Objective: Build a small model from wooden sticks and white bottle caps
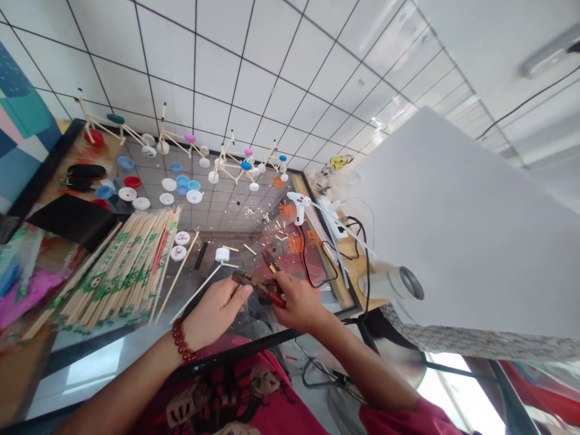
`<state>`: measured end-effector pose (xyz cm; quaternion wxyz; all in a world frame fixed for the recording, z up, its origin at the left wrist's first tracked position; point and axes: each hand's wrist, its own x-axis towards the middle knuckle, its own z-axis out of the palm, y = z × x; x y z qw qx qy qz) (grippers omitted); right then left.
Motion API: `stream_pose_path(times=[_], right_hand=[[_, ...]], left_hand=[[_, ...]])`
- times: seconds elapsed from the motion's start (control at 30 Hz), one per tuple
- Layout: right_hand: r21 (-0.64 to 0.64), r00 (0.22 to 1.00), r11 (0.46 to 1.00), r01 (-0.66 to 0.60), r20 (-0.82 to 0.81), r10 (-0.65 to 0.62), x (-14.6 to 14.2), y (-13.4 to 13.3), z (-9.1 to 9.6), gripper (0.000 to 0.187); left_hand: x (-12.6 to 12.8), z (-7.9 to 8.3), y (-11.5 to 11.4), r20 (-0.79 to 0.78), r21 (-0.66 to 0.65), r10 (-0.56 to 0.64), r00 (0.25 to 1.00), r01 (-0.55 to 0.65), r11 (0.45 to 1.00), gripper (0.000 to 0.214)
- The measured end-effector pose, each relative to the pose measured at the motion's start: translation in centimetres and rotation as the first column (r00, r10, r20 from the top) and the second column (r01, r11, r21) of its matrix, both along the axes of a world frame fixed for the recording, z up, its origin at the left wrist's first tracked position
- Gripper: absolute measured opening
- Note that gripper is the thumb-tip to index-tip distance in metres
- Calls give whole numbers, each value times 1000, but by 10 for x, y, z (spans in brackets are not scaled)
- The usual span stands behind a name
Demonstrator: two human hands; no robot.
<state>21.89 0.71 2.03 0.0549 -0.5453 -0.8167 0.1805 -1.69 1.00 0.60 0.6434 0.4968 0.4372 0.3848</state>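
My right hand is closed round the red handles of a pair of pliers, whose dark jaws point left. At the jaw end, my left hand is closed, thumb against fingers; whatever is between them is hidden. Just beyond the pliers lies a second tool with red and yellow on it, partly covered by my right hand. A wooden stick runs up from beside my left hand to a white bottle cap, with short stick pieces by the cap.
Bagged chopsticks lie at left. Loose caps and stick-and-cap frames stand along the tiled wall. A white glue gun and its black cord are at right, near a clear jar. Wood scraps litter the glass tabletop.
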Motion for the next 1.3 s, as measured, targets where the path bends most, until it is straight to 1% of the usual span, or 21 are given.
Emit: stream_pose_path(times=[0.1, 0.13, 0.2, 0.3, 0.37, 0.43, 0.5, 0.57, 0.63, 0.67, 0.73, 0.8, 0.87, 0.93, 1.0, 1.1, 1.13, 1.2, 1.27, 1.3], right_hand=[[-38, 997, 999, 14, 76, -11, -4, 1, 2, 14], [-46, 996, 999, 10, 89, -6, -6, 1, 3, 14], [-55, 996, 998, -11, 84, 16, -10, 5, 3, 16], [-62, 998, 997, -47, 32, 49, -15, 13, 1, 20], [-57, 999, 997, -46, 20, 47, -21, 20, -1, 21], [-49, 998, 998, -34, 43, 36, -27, 25, -4, 24], [-40, 998, 999, -19, 66, 22, -32, 28, -4, 26], [-4, 998, 999, 32, 52, -32, -34, 28, -2, 26], [51, 986, 985, 162, 18, -163, -31, 28, 4, 25], [72, 968, 966, 248, 11, -250, -27, 29, 7, 26], [86, 905, 905, 417, 53, -422, -14, 31, 11, 31], [81, 826, 840, 537, 154, -543, 3, 36, 11, 38], [67, 773, 800, 596, 220, -595, 21, 42, 6, 46], [61, 738, 770, 635, 246, -628, 34, 45, -2, 53], [60, 722, 755, 653, 250, -645, 42, 45, -11, 57], [68, 716, 750, 657, 253, -651, 46, 44, -21, 60], [78, 718, 753, 653, 249, -649, 46, 43, -23, 59], [121, 727, 760, 639, 229, -648, 48, 43, -27, 50], [173, 736, 765, 620, 209, -644, 51, 44, -29, 41], [191, 740, 767, 612, 203, -641, 52, 44, -30, 38]], left_hand=[[3, -4, 0, -159, 176, -15, 987, 44, 983, 44], [4, -5, -1, -176, 203, 3, 984, 34, 979, 45], [4, -8, -3, -189, 226, 52, 981, -8, 974, 47], [3, -13, -3, -185, 236, 158, 970, -112, 965, 44], [3, -16, -3, -161, 201, 217, 963, -183, 962, 38], [3, -17, -1, -123, 134, 237, 964, -220, 966, 37], [3, -16, 1, -72, 67, 243, 967, -238, 969, 42], [4, -11, 3, 3, 10, 232, 973, -232, 973, 47], [4, -3, 6, 133, -50, 193, 972, -188, 981, 47], [3, 2, 7, 213, -93, 176, 961, -160, 983, 46], [2, 8, 8, 354, -200, 162, 921, -95, 975, 40], [1, 11, 9, 431, -279, 166, 887, -44, 959, 35], [1, 11, 8, 443, -291, 160, 882, -27, 956, 31], [0, 9, 8, 421, -270, 139, 896, -23, 963, 30], [0, 7, 8, 401, -260, 126, 907, -19, 966, 32], [0, 5, 9, 408, -291, 131, 903, -8, 957, 39], [0, 4, 10, 413, -307, 141, 900, -8, 952, 40], [0, 1, 12, 406, -332, 169, 898, -27, 943, 39], [0, -3, 13, 375, -321, 205, 904, -81, 944, 35], [-1, -4, 13, 349, -292, 230, 908, -128, 948, 31]])
